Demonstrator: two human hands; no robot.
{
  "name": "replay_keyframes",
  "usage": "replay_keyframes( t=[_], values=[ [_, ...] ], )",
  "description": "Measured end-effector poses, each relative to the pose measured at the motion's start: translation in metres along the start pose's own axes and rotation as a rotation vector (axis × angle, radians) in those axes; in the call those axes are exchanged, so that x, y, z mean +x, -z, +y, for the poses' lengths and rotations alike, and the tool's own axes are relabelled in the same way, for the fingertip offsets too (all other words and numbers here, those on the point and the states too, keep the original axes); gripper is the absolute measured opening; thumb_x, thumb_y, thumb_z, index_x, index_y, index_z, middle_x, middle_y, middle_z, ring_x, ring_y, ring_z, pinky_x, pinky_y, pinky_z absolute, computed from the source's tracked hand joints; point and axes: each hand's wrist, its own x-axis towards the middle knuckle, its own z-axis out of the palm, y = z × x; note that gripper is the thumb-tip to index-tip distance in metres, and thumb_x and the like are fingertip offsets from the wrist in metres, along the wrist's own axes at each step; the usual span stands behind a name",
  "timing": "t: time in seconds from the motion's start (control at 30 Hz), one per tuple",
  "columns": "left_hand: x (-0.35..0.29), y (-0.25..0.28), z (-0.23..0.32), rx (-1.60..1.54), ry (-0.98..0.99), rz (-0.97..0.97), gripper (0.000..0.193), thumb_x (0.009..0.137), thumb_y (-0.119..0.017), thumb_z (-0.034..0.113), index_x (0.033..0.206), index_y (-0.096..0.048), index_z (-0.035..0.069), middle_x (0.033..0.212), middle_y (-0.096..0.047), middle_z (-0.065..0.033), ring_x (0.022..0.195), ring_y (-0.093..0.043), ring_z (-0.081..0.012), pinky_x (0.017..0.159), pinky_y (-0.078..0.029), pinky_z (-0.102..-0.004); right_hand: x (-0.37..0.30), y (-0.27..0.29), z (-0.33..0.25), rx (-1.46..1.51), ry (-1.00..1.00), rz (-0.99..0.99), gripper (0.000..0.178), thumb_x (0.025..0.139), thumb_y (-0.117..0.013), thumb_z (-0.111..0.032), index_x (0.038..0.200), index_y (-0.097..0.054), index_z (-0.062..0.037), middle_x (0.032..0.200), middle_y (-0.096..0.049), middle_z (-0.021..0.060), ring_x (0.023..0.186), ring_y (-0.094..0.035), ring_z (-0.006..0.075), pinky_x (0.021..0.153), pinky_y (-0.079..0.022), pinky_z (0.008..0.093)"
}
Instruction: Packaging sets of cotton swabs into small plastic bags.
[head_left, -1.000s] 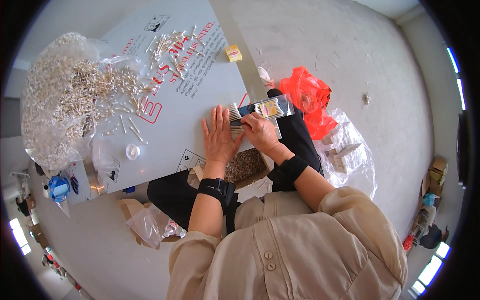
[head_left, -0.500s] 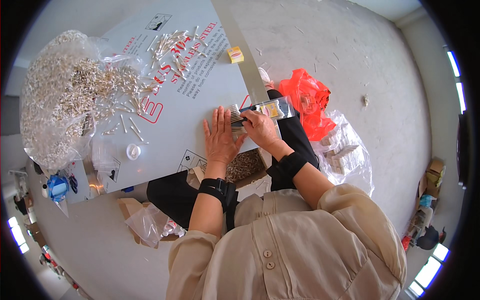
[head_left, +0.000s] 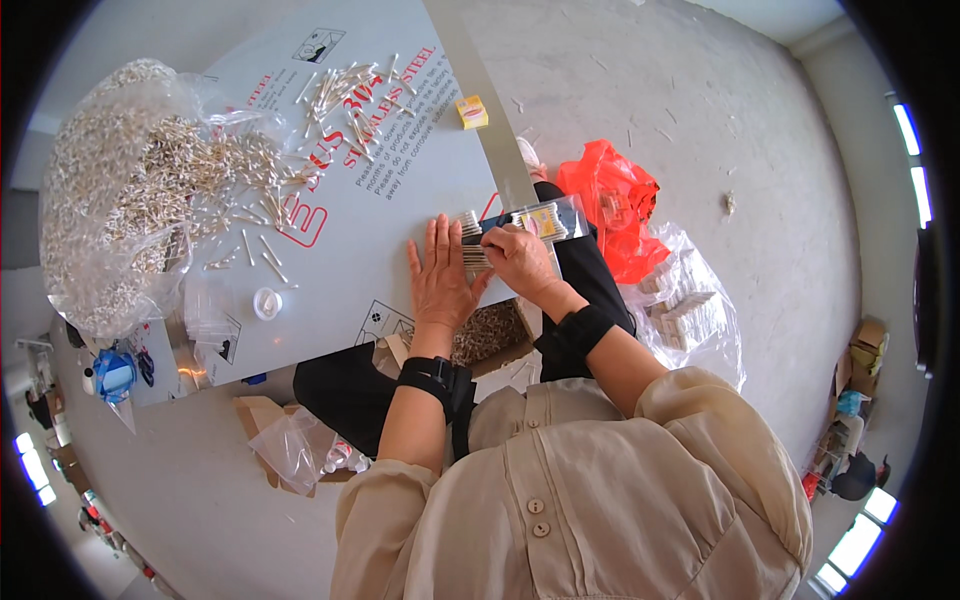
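Note:
My left hand (head_left: 440, 278) lies flat on the table, its fingers stretched out and together. Its index-finger side borders a neat row of cotton swabs (head_left: 470, 226). My right hand (head_left: 522, 264) is closed, fingers curled and pressed down over that row; whatever is between its fingertips is hidden. Just beyond it, at the table's right edge, is a clear plastic packet (head_left: 575, 214) with a yellow label card (head_left: 545, 220) and swabs showing in it. A dark strip lies between the row and the packet.
Loose cotton swabs (head_left: 345, 95) are scattered across the table (head_left: 400, 240), beside a big clear bag of swabs (head_left: 110, 200). A small yellow box (head_left: 471, 112) and a round clear tub (head_left: 267, 303) stand there too. Right: a red bag (head_left: 610, 210). Below: a swab-filled carton (head_left: 490, 335).
My right hand has shifted slightly toward me over the swab row, its fingertips lower than before. My left hand has stayed flat in place.

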Motion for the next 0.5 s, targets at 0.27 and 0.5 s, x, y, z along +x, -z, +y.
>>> replay_keyframes(
  t=[0.27, 0.5],
  values=[
    [-0.0001, -0.0006, -0.0001, -0.003, -0.003, 0.008, 0.086, 0.085, -0.063, 0.049, 0.149, -0.027, 0.004, 0.157, -0.023, -0.0132, 0.148, -0.016, -0.0276, 0.118, -0.01, -0.0538, 0.0013, -0.0028, -0.0053, 0.027, -0.016, 0.085, 0.018, 0.082, -0.063, -0.015, 0.098, -0.064, -0.0088, 0.087, -0.066, 0.0131, 0.083, -0.065, 0.0358, 0.073, -0.052, 0.0451],
    [-0.0003, -0.0004, -0.0017, -0.011, -0.004, -0.002, 0.086, 0.086, -0.062, 0.05, 0.149, -0.026, 0.003, 0.157, -0.023, -0.0145, 0.148, -0.016, -0.0286, 0.118, -0.01, -0.0545, 0.0049, 0.0013, -0.0095, 0.01, -0.023, 0.04, 0.017, 0.082, -0.062, -0.014, 0.097, -0.064, -0.0079, 0.089, -0.067, 0.0154, 0.083, -0.065, 0.0364, 0.073, -0.052, 0.0449]
  ],
)
